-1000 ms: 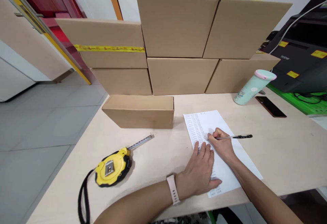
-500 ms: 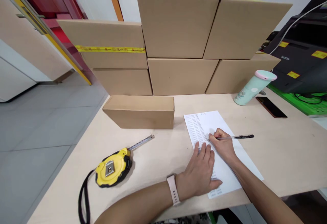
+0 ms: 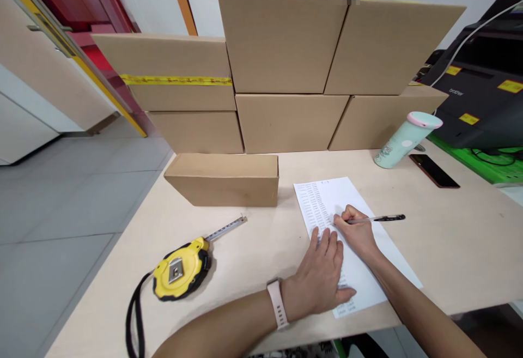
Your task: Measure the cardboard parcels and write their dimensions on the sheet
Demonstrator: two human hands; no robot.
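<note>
"Entry one?"
"White rectangular paper sheet (image 3: 339, 190), columns of handwriting, near the pale wood-toned tabletop's (image 3: 449, 249) front edge. Bare left hand (image 3: 316, 276) flat upon it, thumb spread, gripping nothing."
"Entry two?"
"Slim transparent-and-black pen (image 3: 389, 218), pinched in the bare right hand (image 3: 357, 232) above the sheet."
"Three?"
"Round yellow-and-black tape measure (image 3: 188, 271), toward the tabletop's front-left corner."

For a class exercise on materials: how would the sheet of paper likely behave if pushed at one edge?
The sheet of paper would probably bend or buckle, since it looks thin. It may slide easily on the flat table, but the left hand resting on it would likely resist that.
</note>
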